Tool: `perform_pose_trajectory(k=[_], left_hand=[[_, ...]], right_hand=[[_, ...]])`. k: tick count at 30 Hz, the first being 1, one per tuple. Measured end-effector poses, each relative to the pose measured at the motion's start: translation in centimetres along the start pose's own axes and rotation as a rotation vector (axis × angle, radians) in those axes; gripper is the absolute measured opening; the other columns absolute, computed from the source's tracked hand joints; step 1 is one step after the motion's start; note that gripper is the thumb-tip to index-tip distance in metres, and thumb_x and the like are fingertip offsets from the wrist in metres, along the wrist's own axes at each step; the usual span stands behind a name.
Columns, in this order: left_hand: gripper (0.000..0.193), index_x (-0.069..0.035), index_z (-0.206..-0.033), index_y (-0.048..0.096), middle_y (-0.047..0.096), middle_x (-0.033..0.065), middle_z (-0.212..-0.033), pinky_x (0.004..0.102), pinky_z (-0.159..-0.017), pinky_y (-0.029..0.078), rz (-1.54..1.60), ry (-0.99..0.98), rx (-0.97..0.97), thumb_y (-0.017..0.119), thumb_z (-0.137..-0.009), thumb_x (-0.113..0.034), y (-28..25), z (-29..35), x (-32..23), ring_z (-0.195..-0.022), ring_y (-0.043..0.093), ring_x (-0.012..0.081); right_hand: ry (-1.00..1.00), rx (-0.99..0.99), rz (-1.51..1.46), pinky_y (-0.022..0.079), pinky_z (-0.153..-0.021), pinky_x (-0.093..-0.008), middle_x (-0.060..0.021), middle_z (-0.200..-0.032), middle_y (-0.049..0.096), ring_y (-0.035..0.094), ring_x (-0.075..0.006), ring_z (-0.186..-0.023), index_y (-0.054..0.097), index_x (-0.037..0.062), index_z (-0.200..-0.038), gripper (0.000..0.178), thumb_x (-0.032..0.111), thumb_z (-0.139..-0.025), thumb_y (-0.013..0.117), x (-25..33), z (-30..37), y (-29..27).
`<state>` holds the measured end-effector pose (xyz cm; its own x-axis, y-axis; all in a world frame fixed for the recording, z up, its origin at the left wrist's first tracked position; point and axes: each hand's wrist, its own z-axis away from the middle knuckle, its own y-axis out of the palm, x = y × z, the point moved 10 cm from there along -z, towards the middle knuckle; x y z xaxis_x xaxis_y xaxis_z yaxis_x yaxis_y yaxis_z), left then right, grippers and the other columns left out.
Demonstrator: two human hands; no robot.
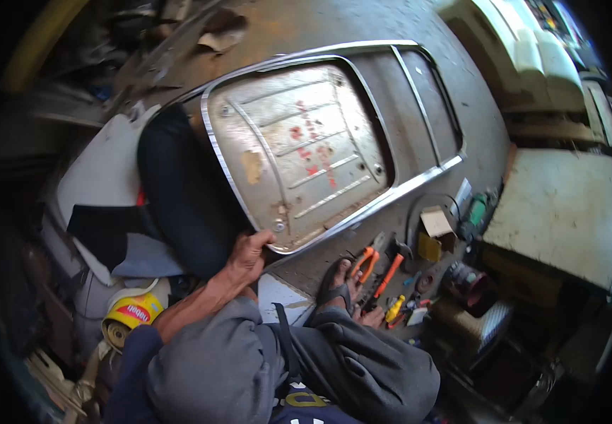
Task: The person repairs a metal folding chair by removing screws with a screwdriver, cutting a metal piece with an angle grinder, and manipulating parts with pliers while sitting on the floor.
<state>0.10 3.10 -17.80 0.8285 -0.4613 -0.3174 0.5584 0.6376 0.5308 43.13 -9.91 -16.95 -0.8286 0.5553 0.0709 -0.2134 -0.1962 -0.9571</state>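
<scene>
A metal-framed chair [426,169] lies on the floor before me, with bright tubular rails. Its ribbed metal seat pan [253,113] is stained and has red handwritten marks. A black padded piece [179,191], like a backrest, stands against the pan's left side. My left hand [249,254] is closed on the pan's near corner, thumb on top. Past my knee, my right hand [369,316] is down among the hand tools. The leg partly hides it, and its grip is unclear. Closest to it are a yellow-handled tool [395,309] and orange-handled pliers [368,263].
My sandalled foot [340,283] is beside the tools. A green power tool [475,215] and a small open box [435,222] lie farther right. A pale-topped table [557,212] stands at right. A yellow can [133,311] and grey padded pieces are at left.
</scene>
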Motion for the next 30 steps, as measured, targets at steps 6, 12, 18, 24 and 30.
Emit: perform_pose_trajectory(k=[6, 12, 18, 24, 30], left_hand=[[0.025, 0.006, -0.102, 0.066, 0.067, 0.0109, -0.1, 0.0408, -0.096, 0.051, 0.075, -0.042, 0.018, 0.065, -0.078, 0.001, 0.6, -0.1, 0.0, -0.096, 0.065, 0.0235], [0.03, 0.008, -0.108, 0.062, 0.065, 0.0141, -0.108, 0.0479, -0.104, 0.049, 0.039, -0.008, 0.028, 0.061, -0.078, 0.002, 4.2, 1.8, -1.7, -0.105, 0.064, 0.029], [0.038, 0.006, -0.114, 0.059, 0.064, 0.0155, -0.113, 0.05, -0.108, 0.046, 0.049, -0.112, 0.024, 0.061, -0.076, 0.001, -0.1, -0.8, 0.6, -0.111, 0.063, 0.0306], [0.043, 0.005, -0.119, 0.064, 0.066, 0.0099, -0.111, 0.0364, -0.099, 0.048, 0.022, 0.044, 0.032, 0.066, -0.076, -0.003, 1.0, 0.5, -0.8, -0.105, 0.062, 0.0224], [0.042, 0.005, -0.116, 0.067, 0.068, 0.0095, -0.113, 0.034, -0.1, 0.045, -0.049, 0.13, 0.066, 0.067, -0.075, -0.005, 0.9, -0.1, -0.3, -0.106, 0.061, 0.0202]], right_hand=[[0.069, 0.02, -0.327, 0.045, -0.084, -0.052, -0.0262, -0.114, 0.052, 0.055, -0.0475, -0.1, 0.046, -0.0002, -0.12, 0.046, 0.016, -0.086, 0.071, -3.7, 2.1, -1.8], [0.055, -0.262, -0.076, 0.042, -0.092, -0.0526, -0.0261, -0.119, 0.054, 0.052, -0.0455, -0.112, 0.049, -0.0034, -0.124, 0.042, 0.015, -0.089, 0.064, -4.0, -0.8, -7.4], [-0.153, -0.13, 0.064, 0.046, -0.093, -0.0501, -0.0227, -0.11, 0.059, 0.057, -0.0414, -0.106, 0.054, -0.0002, -0.132, 0.049, 0.016, -0.087, 0.066, -11.2, -8.5, -6.4], [-0.457, -0.078, -0.066, 0.051, -0.075, -0.0435, -0.0183, -0.09, 0.061, 0.063, -0.0363, -0.082, 0.066, 0.0026, -0.124, 0.035, 0.011, -0.09, 0.063, 9.6, -7.0, -21.4], [-1.001, 0.362, 0.129, 0.053, -0.068, -0.0403, -0.0146, -0.084, 0.061, 0.064, -0.0315, -0.073, 0.067, 0.0093, -0.126, 0.038, 0.016, -0.089, 0.071, 35.0, 0.9, -26.4]])
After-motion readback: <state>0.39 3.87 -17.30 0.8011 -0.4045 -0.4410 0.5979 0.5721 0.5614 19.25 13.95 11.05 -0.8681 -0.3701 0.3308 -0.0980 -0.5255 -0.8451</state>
